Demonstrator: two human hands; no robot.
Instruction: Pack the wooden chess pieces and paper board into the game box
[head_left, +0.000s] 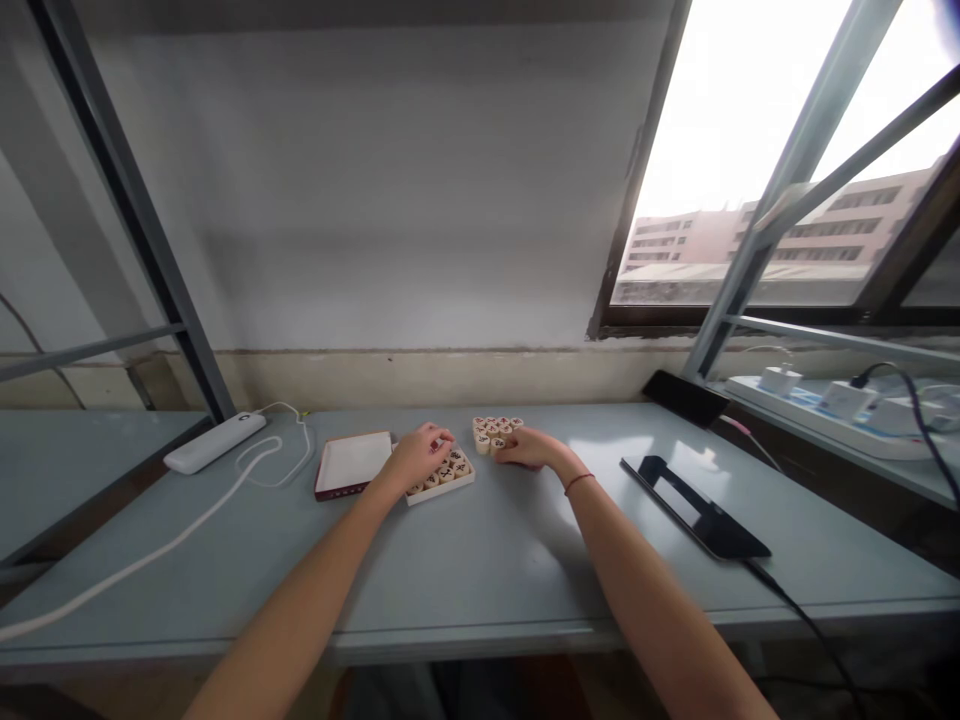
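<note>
A white tray holds several round xiangqi pieces with dark characters. My left hand is over its left part, fingers curled around a pale piece with a red mark; the fingers hide much of it. To the right, more xiangqi pieces stand grouped in rows on the table. My right hand, with a thin red cord at the wrist, reaches the front of this group, thumb and fingers closed on a xiangqi piece at its near edge. Left of the tray lies the open box lid, white inside with dark red sides.
The grey-blue table meets a wall at the back. On the left lie a white power strip and its cable. To the right are a black tablet with a cable, a dark flat device, and a strip with chargers.
</note>
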